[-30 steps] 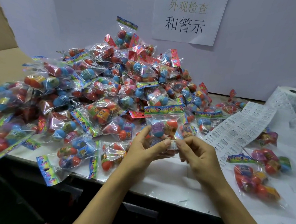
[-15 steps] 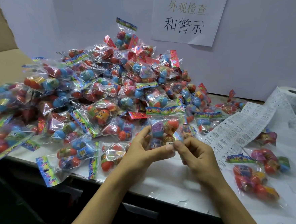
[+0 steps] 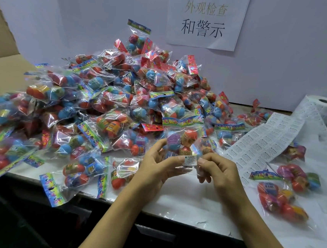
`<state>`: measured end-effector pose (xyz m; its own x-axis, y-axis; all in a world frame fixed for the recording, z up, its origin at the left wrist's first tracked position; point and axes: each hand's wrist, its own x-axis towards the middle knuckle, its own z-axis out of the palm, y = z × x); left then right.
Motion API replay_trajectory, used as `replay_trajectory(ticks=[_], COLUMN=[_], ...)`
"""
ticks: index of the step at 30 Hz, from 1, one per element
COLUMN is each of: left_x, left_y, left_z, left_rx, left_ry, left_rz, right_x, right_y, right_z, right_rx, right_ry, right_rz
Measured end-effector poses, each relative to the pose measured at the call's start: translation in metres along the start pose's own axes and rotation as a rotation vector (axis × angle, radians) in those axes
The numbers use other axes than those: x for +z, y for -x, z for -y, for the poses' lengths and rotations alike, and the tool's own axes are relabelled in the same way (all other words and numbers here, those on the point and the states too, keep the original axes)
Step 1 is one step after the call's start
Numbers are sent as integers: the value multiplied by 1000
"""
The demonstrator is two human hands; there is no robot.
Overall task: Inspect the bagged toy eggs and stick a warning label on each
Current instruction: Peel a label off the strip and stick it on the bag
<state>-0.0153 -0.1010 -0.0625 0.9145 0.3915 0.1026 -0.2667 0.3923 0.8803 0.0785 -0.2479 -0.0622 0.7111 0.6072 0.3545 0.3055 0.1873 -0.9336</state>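
my left hand (image 3: 155,168) pinches the bag of toy eggs (image 3: 181,142) just above the near counter (image 3: 192,203), my right hand (image 3: 220,171) pinching its corner beside the warning label (image 3: 190,160), which i should rub flat, pile (image 3: 122,94) beyond.

Clear bag (image 3: 182,142) of coloured eggs, rainbow header up, held upright above white table edge. White warning label (image 3: 189,160) stuck on lower front. Big pile of same bags (image 3: 105,108) behind and left. Label strip (image 3: 261,148) unrolled at right; two bags (image 3: 283,192) beside it.
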Motion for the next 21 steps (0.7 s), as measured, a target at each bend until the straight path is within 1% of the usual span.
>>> replay_trajectory(ticks=[5,7,12,16,19,21], left_x=[0,1,0,0,0,0], left_y=[3,3,0,-1,-3,-2], left_z=[2,2,5,5,4,3], left_rx=[24,19,10,1,-10,-14], left_ry=[-111,-111,-93,-83,-53,-37], left_rz=[21,-5,-41,-35,-40,-30], right_x=[3,3,3,1,2,1], right_y=[2,2,0,1,0,-1], right_z=[-3,-2,-3,-6,-3,-1], right_rx=[-13,-17,-5,19,56,89], right_ry=[140,159,125,99,31,36], right_rz=[-33,-28,3,15,3,-8])
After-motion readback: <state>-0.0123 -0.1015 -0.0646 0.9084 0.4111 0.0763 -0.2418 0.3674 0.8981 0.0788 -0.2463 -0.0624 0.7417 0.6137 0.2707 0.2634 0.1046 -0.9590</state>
